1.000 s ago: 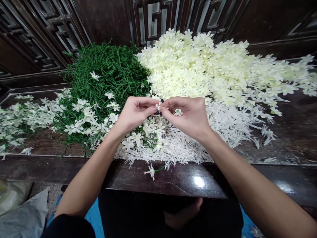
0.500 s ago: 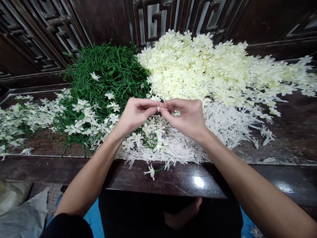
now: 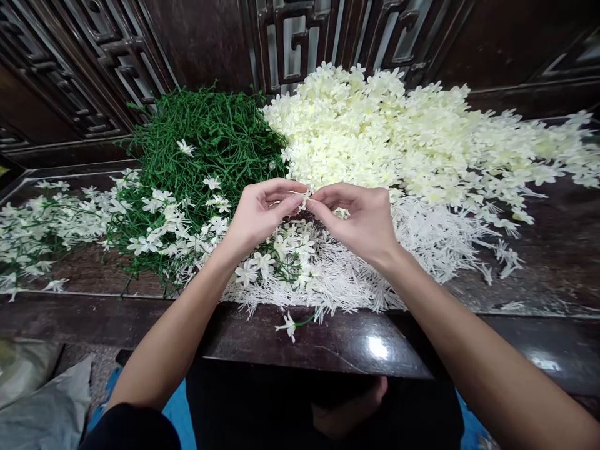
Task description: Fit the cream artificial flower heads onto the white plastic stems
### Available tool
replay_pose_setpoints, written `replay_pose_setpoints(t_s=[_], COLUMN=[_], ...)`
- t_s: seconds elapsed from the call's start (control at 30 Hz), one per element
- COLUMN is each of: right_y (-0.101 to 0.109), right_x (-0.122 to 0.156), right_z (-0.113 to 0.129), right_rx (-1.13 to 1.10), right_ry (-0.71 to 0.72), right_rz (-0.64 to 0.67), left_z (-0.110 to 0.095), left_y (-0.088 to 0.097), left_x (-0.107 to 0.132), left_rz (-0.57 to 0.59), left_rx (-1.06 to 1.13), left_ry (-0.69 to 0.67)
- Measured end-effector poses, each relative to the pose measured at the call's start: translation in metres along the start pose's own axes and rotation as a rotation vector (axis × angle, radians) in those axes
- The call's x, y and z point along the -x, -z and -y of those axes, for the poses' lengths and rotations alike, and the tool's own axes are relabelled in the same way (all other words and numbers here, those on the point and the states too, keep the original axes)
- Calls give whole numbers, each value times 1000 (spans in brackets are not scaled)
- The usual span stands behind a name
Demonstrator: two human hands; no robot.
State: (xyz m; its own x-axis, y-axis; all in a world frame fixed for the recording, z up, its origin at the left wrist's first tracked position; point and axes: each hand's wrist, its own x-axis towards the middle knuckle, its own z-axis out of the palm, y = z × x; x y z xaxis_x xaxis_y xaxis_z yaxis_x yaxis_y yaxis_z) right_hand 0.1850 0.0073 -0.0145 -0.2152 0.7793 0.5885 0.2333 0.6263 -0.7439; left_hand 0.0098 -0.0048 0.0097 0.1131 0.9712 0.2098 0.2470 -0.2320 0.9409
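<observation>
Pinched between the fingertips of both hands is a small white artificial flower (image 3: 304,199), partly covered by the fingers. My left hand (image 3: 265,212) closes on it from the left, and my right hand (image 3: 359,219) grips it from the right. Beneath the hands spreads a heap of thin white stamen pieces (image 3: 356,284). Several assembled white flowers on green stems (image 3: 262,265) lie under my left wrist. Behind the hands rises a large pile of loose cream-white petals (image 3: 375,137). A tangle of green plastic stems (image 3: 206,134) sits to its left.
A dark wooden bench (image 3: 539,250) carries all the piles, with a carved wooden back (image 3: 201,44) behind. More finished flowers (image 3: 60,219) lie at the far left. One stemmed flower (image 3: 288,326) hangs at the front edge. Grey sacks (image 3: 51,394) stand on the floor at lower left.
The fingers of both hands have shifted slightly around the small flower, which shows a little more between them. The view has tilted slightly; the piles look the same.
</observation>
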Motion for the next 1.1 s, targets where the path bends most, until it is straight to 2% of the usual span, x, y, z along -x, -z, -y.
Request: replay_pose_setpoints(t_s=[0.13, 0.23, 0.43, 0.67, 0.9, 1.1], right_y=[-1, -2, -4, -5, -5, -8], right_x=[1, 2, 3, 4, 3, 6], right_z=[0, 0, -1, 0, 4, 1], right_rx=[30, 64, 59, -23, -91, -85], right_ry=[68, 97, 88, 66, 53, 37], right_rz=[45, 24, 16, 11, -41, -51], left_z=[-1, -2, -4, 3, -1, 3], left_y=[-1, -2, -3, -6, -6, -7], left_x=[1, 2, 3, 3, 4, 5], left_rz=[9, 1, 1, -10, -15, -24], left_rx=[-23, -47, -34, 17, 48, 99], left_ry=[4, -13, -80, -90, -98, -80])
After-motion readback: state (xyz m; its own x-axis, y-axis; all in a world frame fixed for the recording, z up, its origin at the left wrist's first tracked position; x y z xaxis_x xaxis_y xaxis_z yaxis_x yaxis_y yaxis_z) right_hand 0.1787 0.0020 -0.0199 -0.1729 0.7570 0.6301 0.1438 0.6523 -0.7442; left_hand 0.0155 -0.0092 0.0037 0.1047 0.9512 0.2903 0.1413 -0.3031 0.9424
